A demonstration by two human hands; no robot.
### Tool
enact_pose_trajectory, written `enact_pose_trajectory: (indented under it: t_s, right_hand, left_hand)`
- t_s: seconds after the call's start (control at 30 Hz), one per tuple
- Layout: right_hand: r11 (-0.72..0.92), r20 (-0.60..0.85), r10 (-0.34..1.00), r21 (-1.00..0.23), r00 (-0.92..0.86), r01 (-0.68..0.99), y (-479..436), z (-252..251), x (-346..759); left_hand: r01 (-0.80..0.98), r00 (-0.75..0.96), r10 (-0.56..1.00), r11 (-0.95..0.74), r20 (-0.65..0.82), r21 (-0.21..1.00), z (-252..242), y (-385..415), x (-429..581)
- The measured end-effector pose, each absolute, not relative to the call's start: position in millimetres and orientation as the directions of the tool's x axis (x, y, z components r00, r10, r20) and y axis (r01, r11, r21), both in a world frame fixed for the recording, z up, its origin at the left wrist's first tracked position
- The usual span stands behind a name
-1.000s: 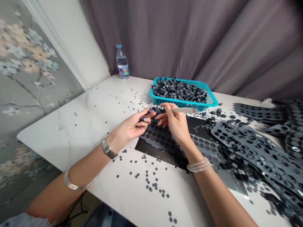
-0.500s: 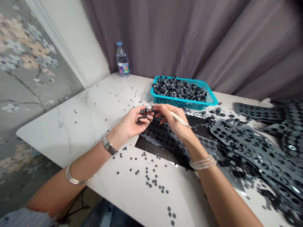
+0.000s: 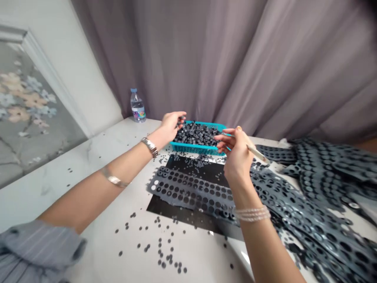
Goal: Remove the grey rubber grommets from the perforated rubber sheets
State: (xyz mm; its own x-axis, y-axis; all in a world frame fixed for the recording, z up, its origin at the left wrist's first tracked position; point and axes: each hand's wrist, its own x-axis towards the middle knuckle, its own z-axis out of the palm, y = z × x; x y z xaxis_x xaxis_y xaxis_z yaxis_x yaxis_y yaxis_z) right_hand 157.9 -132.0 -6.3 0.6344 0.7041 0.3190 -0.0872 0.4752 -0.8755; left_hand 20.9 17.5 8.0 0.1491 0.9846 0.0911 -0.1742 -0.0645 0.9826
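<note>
My left hand (image 3: 171,124) is stretched out over the left end of the turquoise basket (image 3: 191,149). Its fingers are curled, and a bit of dark material, apparently small black ring-like parts, shows between them. Heaped inside the basket are many small dark grey parts (image 3: 198,134) of the same look. My right hand (image 3: 238,153), in front of the basket's right end, has a thin white stick-like tool (image 3: 257,153) tucked by the thumb, while its other fingers point left. Below both hands lies a dark perforated rubber sheet (image 3: 188,192) with rows of round holes, on a black board (image 3: 165,208).
More perforated sheets (image 3: 294,200) pile up on the right. Small black discs (image 3: 169,257) are scattered over the white marbled table (image 3: 103,173). A water bottle (image 3: 138,108) stands at the back left, before a grey curtain (image 3: 182,59).
My left hand has moved forward from near the sheet to over the basket, taking its dark parts along. My right hand has drawn apart from it, still with the white stick. The view has shifted.
</note>
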Motion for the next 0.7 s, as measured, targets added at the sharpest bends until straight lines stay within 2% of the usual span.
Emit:
enact_pose_trajectory:
  t_s: [0.17, 0.3, 0.57, 0.7]
  right_hand:
    - [0.503, 0.274, 0.652, -0.854, 0.707, -0.133, -143.0, 10.3, 178.2]
    - [0.483, 0.233, 0.657, -0.860, 0.717, -0.163, -147.8, 16.6, 182.5]
    - [0.423, 0.211, 0.704, -0.892, 0.678, -0.162, -143.1, 13.6, 182.4]
    - [0.363, 0.160, 0.763, -0.908, 0.626, -0.210, -141.0, 14.8, 181.6]
  left_hand:
    - [0.031, 0.340, 0.922, -0.209, 0.187, 0.977, 2.4, 40.9, 89.4]
    - [0.096, 0.430, 0.878, -0.279, 0.213, 0.956, -8.4, 51.4, 98.1]
    - [0.065, 0.447, 0.836, -0.386, 0.320, 0.920, -12.3, 70.4, 82.8]
    - [0.092, 0.388, 0.826, -0.476, 0.409, 0.874, -4.7, 58.1, 55.1]
